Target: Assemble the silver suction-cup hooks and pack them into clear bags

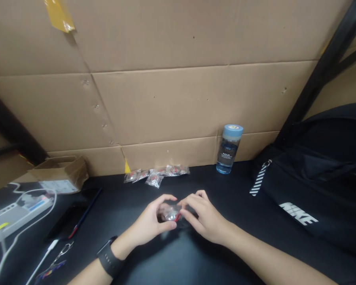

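Note:
Between my hands, just above the black tabletop, is a small clear plastic packet with something red and silvery inside; its exact kind is too blurred to tell. My left hand curls around the packet's left side, thumb below and fingers above. My right hand pinches its right edge between thumb and fingertips. Beyond the hands, against the cardboard, lies a row of similar clear packets with red and whitish contents.
A water bottle with a blue lid stands at the back right, beside a black bag. On the left are an opened cardboard box, a white power strip with cables, a dark phone-like slab, a pen and a keychain.

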### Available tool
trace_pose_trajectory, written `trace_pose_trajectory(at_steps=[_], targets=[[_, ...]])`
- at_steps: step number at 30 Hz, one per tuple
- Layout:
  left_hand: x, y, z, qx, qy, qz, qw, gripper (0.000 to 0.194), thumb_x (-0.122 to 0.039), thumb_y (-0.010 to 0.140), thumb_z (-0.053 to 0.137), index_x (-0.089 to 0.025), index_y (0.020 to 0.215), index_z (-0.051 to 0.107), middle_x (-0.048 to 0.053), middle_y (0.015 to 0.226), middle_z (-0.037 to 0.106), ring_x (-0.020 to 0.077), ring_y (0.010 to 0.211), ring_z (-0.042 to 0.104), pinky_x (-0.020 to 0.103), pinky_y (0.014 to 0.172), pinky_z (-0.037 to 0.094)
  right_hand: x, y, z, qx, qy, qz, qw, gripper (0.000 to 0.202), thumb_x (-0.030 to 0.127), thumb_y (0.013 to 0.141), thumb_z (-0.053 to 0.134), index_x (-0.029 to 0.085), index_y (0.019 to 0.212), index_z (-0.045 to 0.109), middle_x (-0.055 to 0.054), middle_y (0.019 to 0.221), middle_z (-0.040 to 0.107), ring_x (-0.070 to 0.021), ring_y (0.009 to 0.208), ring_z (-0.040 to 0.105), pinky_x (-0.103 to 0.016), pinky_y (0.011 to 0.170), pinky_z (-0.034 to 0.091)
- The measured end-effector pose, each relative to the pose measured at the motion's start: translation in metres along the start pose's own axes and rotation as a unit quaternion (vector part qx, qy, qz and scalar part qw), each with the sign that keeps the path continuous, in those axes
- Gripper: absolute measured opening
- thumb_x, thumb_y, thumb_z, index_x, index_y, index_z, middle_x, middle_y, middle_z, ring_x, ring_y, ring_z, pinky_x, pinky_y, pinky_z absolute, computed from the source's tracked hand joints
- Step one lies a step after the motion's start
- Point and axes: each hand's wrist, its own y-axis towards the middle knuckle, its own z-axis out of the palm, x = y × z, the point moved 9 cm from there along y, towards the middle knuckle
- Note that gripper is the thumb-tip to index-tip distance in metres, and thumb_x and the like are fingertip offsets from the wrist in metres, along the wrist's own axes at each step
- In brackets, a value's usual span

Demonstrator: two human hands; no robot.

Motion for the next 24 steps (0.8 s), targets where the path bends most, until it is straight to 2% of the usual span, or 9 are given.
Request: trace_pose_trajectory(at_steps=[4, 7, 9, 14, 16, 19, 21, 24], targets=[[-0.006, -0.002, 0.001, 0.004, 0.019, 0.009, 1.0, 0.052, -0.025, 0.088, 0.077, -0.02, 0.132, 0.051, 0.006, 0.105, 0.073, 0.0188, 0.09, 0.067, 0.033, 0.084, 0.049, -0.01, 0.0, -0.006, -0.037, -0.004, 0.046, 0.998, 0.014, 0.029, 0.107, 0.048, 0.024, 0.098, 0.058, -0.001, 0.092, 0.073, -0.0174, 0.08, 0.062, -0.037, 0.087, 0.041], [-0.007, -0.003, -0.001, -0.005, 0.005, 0.013, 1.0, 0.051, -0.03, 0.09, 0.076, -0.02, 0.134, 0.05, 0.006, 0.101, 0.073, 0.0189, 0.089, 0.067, 0.032, 0.083, 0.049, -0.015, 0.001, -0.009, -0.063, 0.003, 0.058, 0.996, 0.01, 0.029, 0.105, 0.05, 0.025, 0.099, 0.058, 0.0, 0.089, 0.075, -0.018, 0.079, 0.066, -0.036, 0.085, 0.044], [-0.007, -0.003, -0.003, -0.019, -0.016, 0.018, 1.0, 0.052, -0.033, 0.091, 0.076, -0.02, 0.134, 0.05, 0.005, 0.1, 0.072, 0.0191, 0.089, 0.068, 0.032, 0.083, 0.05, -0.018, 0.0, -0.012, -0.083, 0.019, 0.064, 0.994, 0.006, 0.027, 0.104, 0.052, 0.026, 0.106, 0.057, 0.0, 0.088, 0.076, -0.0183, 0.077, 0.068, -0.036, 0.084, 0.046], [-0.014, -0.003, -0.007, -0.042, -0.058, 0.029, 0.997, 0.054, -0.037, 0.091, 0.076, -0.021, 0.134, 0.047, 0.008, 0.106, 0.073, 0.0213, 0.093, 0.07, 0.034, 0.085, 0.053, -0.027, -0.001, -0.01, -0.091, 0.069, 0.093, 0.989, 0.023, 0.027, 0.103, 0.05, 0.027, 0.126, 0.048, 0.003, 0.078, 0.074, -0.0193, 0.067, 0.067, -0.035, 0.078, 0.051], [-0.017, -0.004, -0.009, -0.048, -0.06, 0.033, 0.997, 0.055, -0.037, 0.092, 0.076, -0.022, 0.135, 0.046, 0.007, 0.105, 0.073, 0.021, 0.092, 0.07, 0.034, 0.084, 0.053, -0.03, -0.001, -0.01, -0.101, 0.077, 0.094, 0.987, 0.031, 0.024, 0.101, 0.052, 0.027, 0.131, 0.044, 0.001, 0.084, 0.073, -0.0195, 0.073, 0.068, -0.035, 0.078, 0.053], [-0.019, -0.005, -0.01, -0.045, -0.056, 0.038, 0.997, 0.056, -0.036, 0.092, 0.076, -0.022, 0.137, 0.045, 0.005, 0.102, 0.071, 0.0198, 0.09, 0.07, 0.032, 0.083, 0.053, -0.027, -0.001, -0.016, -0.133, 0.066, 0.059, 0.987, 0.04, 0.018, 0.096, 0.057, 0.027, 0.134, 0.047, -0.006, 0.109, 0.069, -0.0207, 0.093, 0.067, -0.036, 0.086, 0.054], [-0.018, -0.006, -0.008, -0.035, -0.049, 0.033, 0.998, 0.057, -0.037, 0.092, 0.075, -0.023, 0.138, 0.045, 0.005, 0.103, 0.07, 0.0197, 0.091, 0.069, 0.032, 0.083, 0.052, -0.022, 0.0, -0.015, -0.127, 0.051, 0.021, 0.99, 0.034, 0.014, 0.095, 0.058, 0.028, 0.127, 0.057, -0.009, 0.119, 0.063, -0.022, 0.105, 0.064, -0.037, 0.092, 0.054], [-0.014, -0.006, -0.003, -0.013, -0.03, 0.024, 0.999, 0.057, -0.039, 0.093, 0.074, -0.023, 0.139, 0.045, 0.005, 0.102, 0.07, 0.0194, 0.091, 0.068, 0.033, 0.083, 0.051, -0.014, 0.002, -0.009, -0.078, 0.025, -0.011, 0.997, 0.022, 0.014, 0.096, 0.06, 0.028, 0.109, 0.07, -0.009, 0.124, 0.059, -0.0244, 0.115, 0.059, -0.041, 0.099, 0.052]])
